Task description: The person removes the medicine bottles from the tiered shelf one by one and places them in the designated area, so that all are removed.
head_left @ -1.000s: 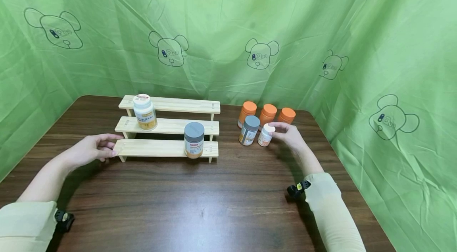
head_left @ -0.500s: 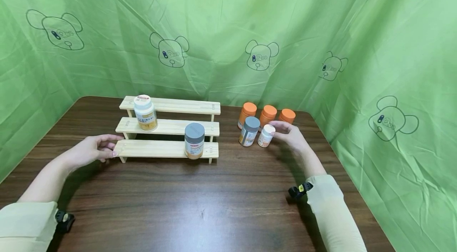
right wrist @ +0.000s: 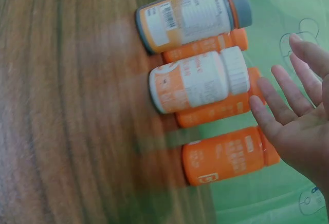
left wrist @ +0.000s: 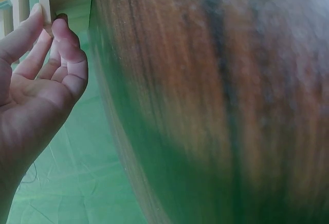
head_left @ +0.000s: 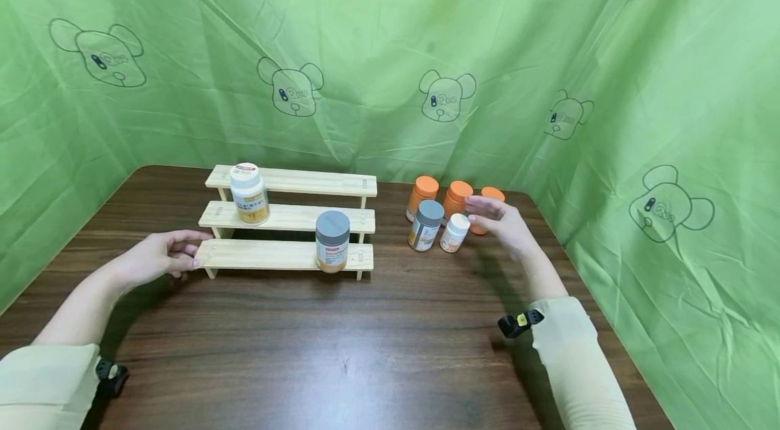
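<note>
At the left end of the lowest board of a three-step wooden display shelf [head_left: 262, 254], my left hand [head_left: 143, 259] pinches the board between thumb and fingers, as the left wrist view also shows. My right hand [head_left: 502, 225] is just right of a small white-capped bottle [head_left: 454, 233], its fingers spread and holding nothing. In the right wrist view a gap separates the fingers from that bottle's white cap [right wrist: 236, 70]. Left of the small bottle stands a grey-capped bottle [head_left: 425, 227]. Behind are three orange-capped bottles [head_left: 422, 194], one partly hidden by my right hand.
A white-capped bottle [head_left: 249, 196] stands on the shelf's middle board toward the left. Another grey-capped bottle [head_left: 332, 244] is on the lowest board near its right end. Green curtains [head_left: 378, 44] hang behind and beside the dark wooden table [head_left: 341, 342].
My right hand has let go of the small white-capped bottle and drawn slightly right and up, with fingers spreading. The left hand keeps its place on the shelf.
</note>
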`<state>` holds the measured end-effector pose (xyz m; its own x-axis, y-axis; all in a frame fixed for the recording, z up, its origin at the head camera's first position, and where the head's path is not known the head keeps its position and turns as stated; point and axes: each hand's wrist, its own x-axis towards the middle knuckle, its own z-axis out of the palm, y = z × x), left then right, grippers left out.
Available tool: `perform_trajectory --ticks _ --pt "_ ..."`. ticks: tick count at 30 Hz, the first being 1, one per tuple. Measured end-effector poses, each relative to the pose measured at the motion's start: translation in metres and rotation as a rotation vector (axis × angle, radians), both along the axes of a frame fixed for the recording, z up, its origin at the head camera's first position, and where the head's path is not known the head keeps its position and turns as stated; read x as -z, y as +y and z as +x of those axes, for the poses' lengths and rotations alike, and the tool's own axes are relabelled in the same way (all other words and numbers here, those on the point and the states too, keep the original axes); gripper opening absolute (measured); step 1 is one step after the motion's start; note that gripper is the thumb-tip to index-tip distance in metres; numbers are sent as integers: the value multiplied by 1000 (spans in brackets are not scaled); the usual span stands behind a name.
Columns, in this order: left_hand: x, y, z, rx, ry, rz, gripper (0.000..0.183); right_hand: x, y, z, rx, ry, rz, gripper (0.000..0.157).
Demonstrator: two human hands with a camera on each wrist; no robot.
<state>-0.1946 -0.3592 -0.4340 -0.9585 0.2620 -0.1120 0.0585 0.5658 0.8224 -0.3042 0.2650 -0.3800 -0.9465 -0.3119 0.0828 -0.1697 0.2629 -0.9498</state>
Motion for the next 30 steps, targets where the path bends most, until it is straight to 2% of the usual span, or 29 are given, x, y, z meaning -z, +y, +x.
perform_trajectory --ticks 4,8,17,30 --pt "0 1 -1 -6 -10 -1 63 -3 -1 -3 32 -5 -17 47" --pt "1 0 -1 0 -8 13 62 -15 -7 -2 43 13 -17 48" --pt "2 -1 0 -3 -12 14 63 -38 -24 3 8 65 -31 45" --pt "1 0 1 -3 -7 18 63 -71 -52 11 -6 85 -54 49"
